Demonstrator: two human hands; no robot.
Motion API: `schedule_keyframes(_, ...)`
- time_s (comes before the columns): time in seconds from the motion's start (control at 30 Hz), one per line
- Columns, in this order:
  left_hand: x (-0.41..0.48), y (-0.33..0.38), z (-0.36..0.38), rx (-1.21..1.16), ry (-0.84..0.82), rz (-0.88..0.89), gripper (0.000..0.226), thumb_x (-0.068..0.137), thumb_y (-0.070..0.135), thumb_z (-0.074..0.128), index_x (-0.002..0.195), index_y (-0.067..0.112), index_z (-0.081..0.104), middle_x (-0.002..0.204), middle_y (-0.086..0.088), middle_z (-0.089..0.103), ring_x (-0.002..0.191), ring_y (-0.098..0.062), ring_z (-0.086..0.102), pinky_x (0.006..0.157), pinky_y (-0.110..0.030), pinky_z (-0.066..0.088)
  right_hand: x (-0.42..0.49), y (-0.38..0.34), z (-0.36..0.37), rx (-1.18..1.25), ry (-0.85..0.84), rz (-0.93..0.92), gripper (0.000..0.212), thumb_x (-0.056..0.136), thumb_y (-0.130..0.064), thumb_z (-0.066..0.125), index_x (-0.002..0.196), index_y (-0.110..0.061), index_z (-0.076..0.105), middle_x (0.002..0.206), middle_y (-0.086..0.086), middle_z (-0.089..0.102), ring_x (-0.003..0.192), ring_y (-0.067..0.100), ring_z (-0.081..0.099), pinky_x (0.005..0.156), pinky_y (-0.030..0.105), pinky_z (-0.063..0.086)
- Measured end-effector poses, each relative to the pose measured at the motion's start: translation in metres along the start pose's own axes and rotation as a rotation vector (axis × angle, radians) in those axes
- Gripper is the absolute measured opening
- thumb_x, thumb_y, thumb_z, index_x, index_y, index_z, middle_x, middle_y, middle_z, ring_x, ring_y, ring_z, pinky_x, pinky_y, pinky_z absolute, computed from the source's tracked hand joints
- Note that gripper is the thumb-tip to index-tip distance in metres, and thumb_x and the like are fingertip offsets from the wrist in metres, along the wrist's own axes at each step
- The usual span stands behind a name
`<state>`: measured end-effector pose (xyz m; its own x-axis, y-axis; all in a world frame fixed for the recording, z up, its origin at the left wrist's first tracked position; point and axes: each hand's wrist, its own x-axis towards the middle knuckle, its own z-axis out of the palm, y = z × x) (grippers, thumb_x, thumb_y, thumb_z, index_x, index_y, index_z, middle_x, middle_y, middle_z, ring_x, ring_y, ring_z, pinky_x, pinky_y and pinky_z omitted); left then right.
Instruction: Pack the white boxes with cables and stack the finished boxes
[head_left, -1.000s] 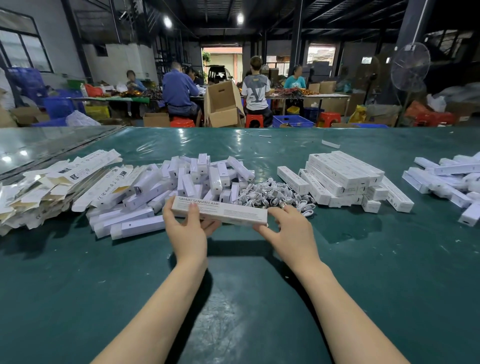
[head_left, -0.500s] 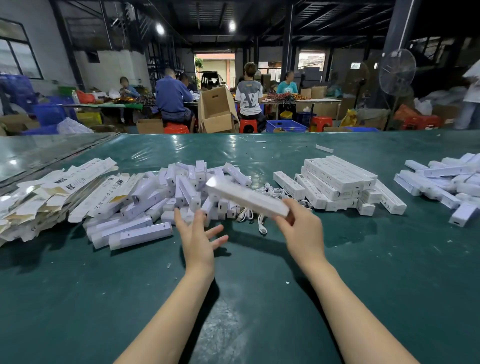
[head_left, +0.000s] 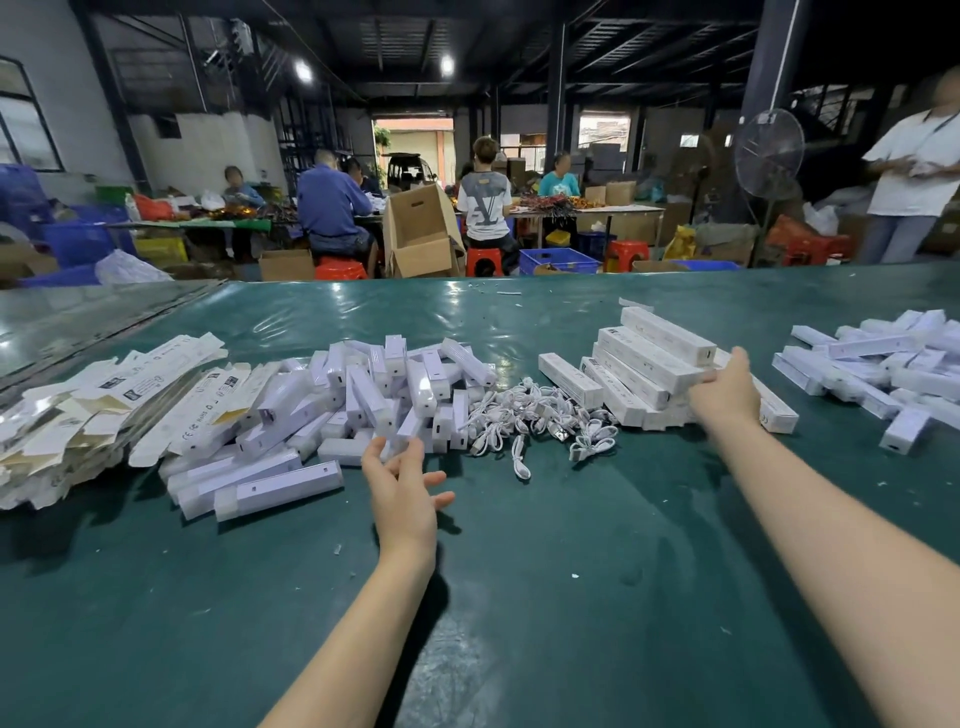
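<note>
Right hand (head_left: 727, 392) lies against the right end of the stack of finished boxes (head_left: 649, 358), its back to the camera and fingertips hidden, so I cannot tell whether it grips a box. Left hand (head_left: 405, 493) hovers with fingers spread, holding nothing, at the front edge of the heap of loose white pieces (head_left: 374, 384), left of the tangled cables (head_left: 540, 415); open green tabletop (head_left: 571, 597) lies between the forearms

A warehouse packing floor: seated workers (head_left: 332, 208) at tables, cardboard cartons (head_left: 421, 234), plastic crates (head_left: 558, 260), steel beams overhead.
</note>
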<state>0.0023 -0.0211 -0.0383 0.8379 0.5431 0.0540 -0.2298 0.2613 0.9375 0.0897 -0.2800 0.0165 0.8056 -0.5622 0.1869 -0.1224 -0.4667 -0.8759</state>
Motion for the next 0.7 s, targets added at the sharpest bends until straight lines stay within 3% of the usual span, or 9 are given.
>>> schedule_keyframes(0.1,0.001,-0.002,0.001,0.032,-0.005,0.022,0.030,0.095,0.014,0.046,0.122,0.021,0.035,0.091,0.006,0.046,0.068,-0.012,0.051,0.040,-0.014,0.045,-0.042,0.010,0.022,0.148,-0.026,-0.055,0.045,0.082,0.008,0.045,0.125,-0.008,0.047,0.110,0.018,0.061,0.104,0.032,0.055,0.088,0.036,0.042)
schedule_keyframes(0.17,0.000,-0.004,0.001,0.052,-0.002,0.016,0.022,0.094,0.011,0.047,0.113,0.018,0.039,0.091,0.008,0.045,0.067,-0.012,0.050,0.040,-0.014,0.044,-0.080,0.018,0.041,0.129,-0.077,-0.093,0.035,0.080,0.004,0.048,0.110,-0.009,0.060,0.103,0.014,0.065,0.098,0.030,0.057,0.082,0.030,0.041)
schedule_keyframes(0.27,0.000,-0.004,0.000,0.136,-0.009,0.032,0.016,0.090,0.003,0.050,0.097,0.017,0.048,0.088,0.004,0.050,0.064,-0.014,0.048,0.046,-0.019,0.044,-0.120,0.020,0.061,-0.024,-0.281,-0.280,0.022,0.079,-0.005,0.054,0.085,-0.021,0.068,0.090,0.002,0.067,0.090,0.022,0.059,0.074,0.026,0.039)
schedule_keyframes(0.33,0.000,-0.004,-0.004,0.280,-0.026,0.143,0.025,0.085,-0.002,0.052,0.082,0.023,0.051,0.082,0.001,0.054,0.070,-0.018,0.050,0.060,-0.020,0.043,-0.131,0.018,0.065,-0.168,-0.450,-0.454,0.017,0.081,-0.012,0.055,0.083,-0.021,0.068,0.084,-0.004,0.062,0.088,0.018,0.058,0.073,0.025,0.040)
schedule_keyframes(0.4,-0.001,0.001,-0.009,0.450,-0.045,0.284,0.030,0.082,-0.003,0.054,0.075,0.026,0.051,0.083,0.000,0.058,0.076,-0.018,0.052,0.063,-0.014,0.038,-0.132,0.017,0.065,-0.323,-0.526,-0.615,0.017,0.083,-0.015,0.053,0.087,-0.020,0.069,0.081,-0.005,0.053,0.090,0.018,0.054,0.072,0.027,0.039)
schedule_keyframes(0.53,0.013,0.014,-0.023,0.746,0.019,0.536,0.014,0.080,0.003,0.057,0.087,0.014,0.060,0.091,0.000,0.057,0.091,-0.020,0.050,0.074,-0.024,0.034,-0.128,0.016,0.064,-0.318,-0.524,-0.634,0.016,0.084,-0.017,0.053,0.087,-0.018,0.069,0.076,-0.008,0.048,0.086,0.019,0.053,0.070,0.027,0.038)
schedule_keyframes(0.7,0.063,0.040,-0.050,0.867,0.299,0.557,0.038,0.078,0.004,0.056,0.116,0.006,0.051,0.119,-0.010,0.051,0.114,-0.028,0.040,0.095,-0.034,0.031,-0.127,0.015,0.069,-0.317,-0.510,-0.643,0.016,0.084,-0.016,0.053,0.082,-0.020,0.068,0.072,-0.010,0.045,0.078,0.013,0.046,0.065,0.026,0.035)
